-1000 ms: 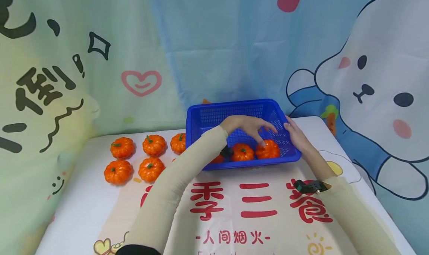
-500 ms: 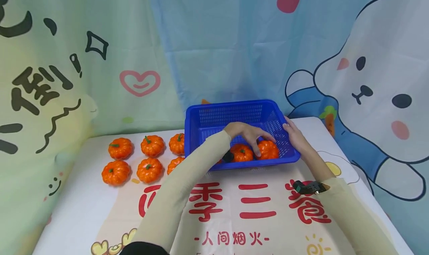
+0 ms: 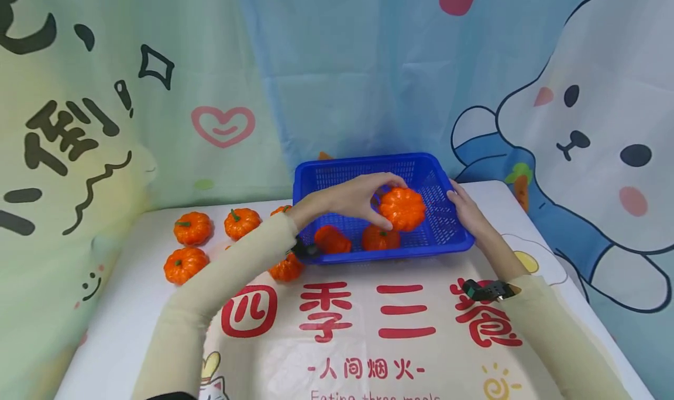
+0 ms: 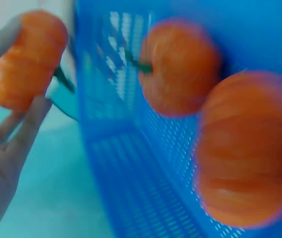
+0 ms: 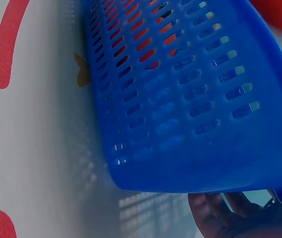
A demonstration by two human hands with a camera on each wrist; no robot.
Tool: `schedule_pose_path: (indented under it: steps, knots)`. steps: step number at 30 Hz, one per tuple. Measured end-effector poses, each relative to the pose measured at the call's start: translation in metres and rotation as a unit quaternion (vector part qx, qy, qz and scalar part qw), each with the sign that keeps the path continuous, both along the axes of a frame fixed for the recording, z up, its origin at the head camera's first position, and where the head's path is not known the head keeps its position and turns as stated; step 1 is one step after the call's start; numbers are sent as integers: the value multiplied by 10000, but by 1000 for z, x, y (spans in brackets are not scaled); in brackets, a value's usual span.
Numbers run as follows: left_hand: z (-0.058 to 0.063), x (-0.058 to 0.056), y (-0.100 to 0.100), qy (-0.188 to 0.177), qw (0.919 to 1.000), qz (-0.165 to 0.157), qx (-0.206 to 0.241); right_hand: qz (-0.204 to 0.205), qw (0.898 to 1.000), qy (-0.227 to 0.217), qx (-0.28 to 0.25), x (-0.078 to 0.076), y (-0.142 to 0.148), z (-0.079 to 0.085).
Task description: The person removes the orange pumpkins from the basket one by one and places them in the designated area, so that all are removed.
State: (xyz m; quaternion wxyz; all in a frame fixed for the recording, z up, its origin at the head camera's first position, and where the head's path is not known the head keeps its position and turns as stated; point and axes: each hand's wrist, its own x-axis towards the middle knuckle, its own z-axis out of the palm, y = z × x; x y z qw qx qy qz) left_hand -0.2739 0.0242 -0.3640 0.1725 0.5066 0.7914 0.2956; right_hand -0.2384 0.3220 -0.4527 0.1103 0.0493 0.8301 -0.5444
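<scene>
My left hand [image 3: 363,198] holds a small orange pumpkin [image 3: 404,210] between thumb and fingers, raised over the right half of the blue plastic basket [image 3: 342,259]. The left wrist view shows this pumpkin with its green stem at one side. Two more pumpkins lie inside along the near wall: one on its side [image 3: 333,240], and another [image 3: 380,238] partly behind the held one. At the basket's right end, my right hand [image 3: 468,213] grips the rim. From the right wrist, the fingers [image 5: 240,210] show beyond the basket's end wall, partly covered by it.
Several orange pumpkins [image 3: 192,228] stand in rows on the table [image 3: 142,254] left of the basket, some partly hidden by my left forearm. A printed cloth with red characters [image 3: 326,312] covers the front. A patterned curtain [image 3: 337,96] hangs close behind the basket.
My left hand has reached down, taken hold of the pumpkin in the basket's near right corner and lifted it up and slightly left. My right hand stays at the basket's right end.
</scene>
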Motion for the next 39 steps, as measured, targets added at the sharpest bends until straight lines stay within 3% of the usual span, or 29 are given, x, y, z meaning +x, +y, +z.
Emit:
schedule_pose_path:
  steps: [4,8,11,14,18,24,26,30,32,37,39]
  knots:
    - [1,67,-61,177,9979,204,592,64,10000,6,49,-1,-3,-4]
    - [-14,129,-121,109,9932,813,829,78,10000,-42,-28,0,-6,-6]
    - [-31,161,-162,317,9836,1544,880,56,10000,-73,27,1,-4,-5]
    - [-45,180,-193,421,9690,2288,834,37,9999,-39,98,2,-1,-4]
    - [-55,190,-213,270,9553,2826,828,57,10000,53,30,4,0,0]
    - [-58,195,-220,237,9457,3133,826,116,9999,47,-109,7,-2,4]
    - [-59,196,-223,285,9427,3237,751,137,9998,94,-85,4,1,-3]
    - [-59,195,-243,506,9362,3437,527,110,9998,118,-104,2,0,-4]
    - [-57,192,-260,696,9283,3630,407,114,9998,100,-93,1,-2,-4]
    - [-59,184,-309,942,8946,4347,437,165,9998,13,-62,-1,-2,-3]
    - [-62,184,-324,957,8847,4530,538,169,9998,-12,-79,-2,-2,-3]
